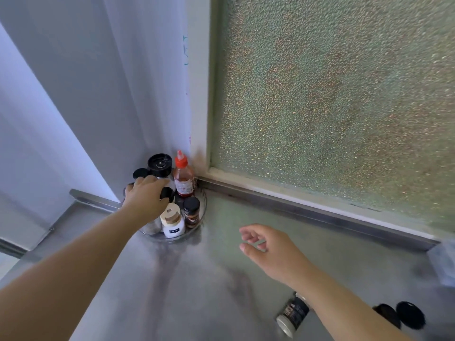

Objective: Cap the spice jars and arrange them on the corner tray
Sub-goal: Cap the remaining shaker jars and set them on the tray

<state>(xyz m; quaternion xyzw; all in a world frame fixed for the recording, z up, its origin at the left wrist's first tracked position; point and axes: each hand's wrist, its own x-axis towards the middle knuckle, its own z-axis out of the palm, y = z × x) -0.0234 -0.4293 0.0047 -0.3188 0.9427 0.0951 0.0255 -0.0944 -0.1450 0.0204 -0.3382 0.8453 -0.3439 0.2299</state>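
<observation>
At lower right of the frame an uncapped spice jar [293,316] lies on its side on the steel worktop [197,279] beside loose black caps [410,315], just under the right forearm (right hand [268,249] empty, fingers loosely spread), while the left hand [147,200] grips a black-capped jar [167,193] on the corner tray [197,230].

We see the tray [197,232] in the far corner of the table [197,291], under and just beyond the left hand [145,198]. On it, the squeeze bottle [183,178] stands behind that hand to the right, the tall grinder [160,166] behind its fingers, and a small capped jar [140,173] to the grinder's left. Right of the left hand stands a spice jar [191,211]; before it, nearer us, the stoppered jar [172,222]. The right hand [270,249] hovers over the table, right of the tray and apart from it. Beneath its forearm lies a jar on its side [293,315], with two loose caps [410,315] on the table further right.
</observation>
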